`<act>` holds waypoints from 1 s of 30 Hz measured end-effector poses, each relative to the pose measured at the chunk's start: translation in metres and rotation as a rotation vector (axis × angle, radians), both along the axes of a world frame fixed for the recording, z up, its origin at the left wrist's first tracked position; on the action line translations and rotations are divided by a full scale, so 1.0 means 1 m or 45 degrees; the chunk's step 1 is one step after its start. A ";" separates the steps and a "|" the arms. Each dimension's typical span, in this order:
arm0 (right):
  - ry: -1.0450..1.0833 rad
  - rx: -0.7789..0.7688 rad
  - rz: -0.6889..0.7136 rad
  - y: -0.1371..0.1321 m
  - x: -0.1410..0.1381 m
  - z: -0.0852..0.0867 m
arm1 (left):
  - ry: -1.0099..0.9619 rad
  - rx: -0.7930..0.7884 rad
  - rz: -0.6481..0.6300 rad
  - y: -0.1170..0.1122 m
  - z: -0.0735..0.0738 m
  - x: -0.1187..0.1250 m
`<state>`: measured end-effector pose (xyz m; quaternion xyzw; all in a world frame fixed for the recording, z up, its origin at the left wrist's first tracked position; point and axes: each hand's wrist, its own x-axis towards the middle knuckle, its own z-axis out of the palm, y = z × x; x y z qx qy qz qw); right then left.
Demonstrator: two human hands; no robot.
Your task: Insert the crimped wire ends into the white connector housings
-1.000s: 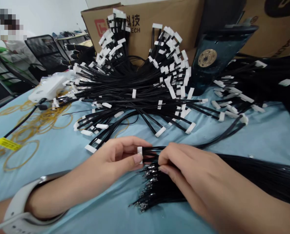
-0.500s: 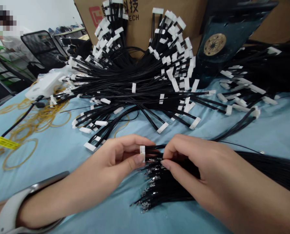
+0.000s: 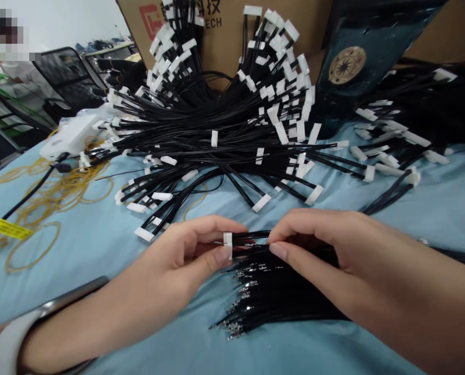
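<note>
My left hand (image 3: 185,255) pinches a small white connector (image 3: 228,244) between thumb and forefinger, low in the middle of the view. My right hand (image 3: 334,250) is pinched on a thin black wire (image 3: 252,238) that runs into that connector from the right. Just below both hands lies a bundle of loose black wires with metal terminals (image 3: 252,297) on the blue cloth. A white watch band sits on my left wrist.
A big heap of black wires with white connectors (image 3: 232,125) spreads behind my hands. Yellow rubber bands (image 3: 60,192) and a white box (image 3: 74,136) lie at the left. Cardboard boxes (image 3: 232,36) and a dark blue object (image 3: 350,67) stand at the back.
My right hand has shifted slightly right and up, with its fingertips now pinched on the wire near the connector. The left hand has kept its grip; the view has tilted down a little.
</note>
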<state>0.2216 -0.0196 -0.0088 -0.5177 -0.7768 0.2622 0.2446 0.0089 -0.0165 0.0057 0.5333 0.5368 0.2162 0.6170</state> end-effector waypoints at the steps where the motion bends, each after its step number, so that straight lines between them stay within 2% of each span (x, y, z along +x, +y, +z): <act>1: 0.032 -0.008 -0.018 0.000 -0.001 0.000 | 0.006 0.002 0.003 0.000 0.001 0.000; 7: 0.089 -0.152 0.202 0.007 0.003 0.009 | -0.105 0.110 0.013 -0.005 0.000 -0.001; 12: 0.063 -0.090 0.173 0.012 0.008 0.008 | 0.032 0.256 0.067 -0.011 -0.007 -0.002; 16: 0.101 -0.141 0.203 0.011 0.007 0.006 | 0.028 0.239 0.084 -0.010 -0.009 -0.002; 21: 0.050 -0.048 0.026 0.001 0.004 0.002 | 0.014 0.210 0.067 -0.004 -0.003 0.000; 26: 0.027 -0.012 0.138 -0.001 -0.001 0.003 | 0.158 0.222 0.092 -0.003 0.005 0.002; 30: -0.019 0.063 0.192 0.001 -0.005 0.002 | 0.201 0.238 0.090 -0.003 0.004 -0.001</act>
